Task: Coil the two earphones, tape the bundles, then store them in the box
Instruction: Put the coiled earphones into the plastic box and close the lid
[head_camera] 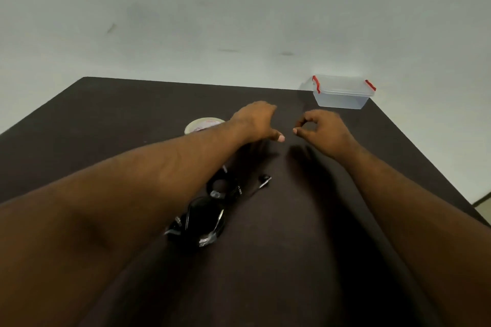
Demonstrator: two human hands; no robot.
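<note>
Two black earphone bundles lie coiled on the dark table, one (225, 186) just past the other (196, 223), both partly under my left forearm. Shiny tape strips show on each. An earbud (265, 180) trails out to the right of the farther bundle. My left hand (255, 122) hovers beyond them with its fingers hanging down and its thumb sticking out, holding nothing that I can see. My right hand (318, 127) is beside it, thumb and forefinger curled into a ring with nothing visible between them. The clear box (342, 99) with red clips stands open at the far right corner.
A roll of tape (202, 125) lies flat just left of my left wrist. The table (106, 119) ends against a pale wall at the back, and its right edge runs close behind the box. A strip of floor shows at the far right.
</note>
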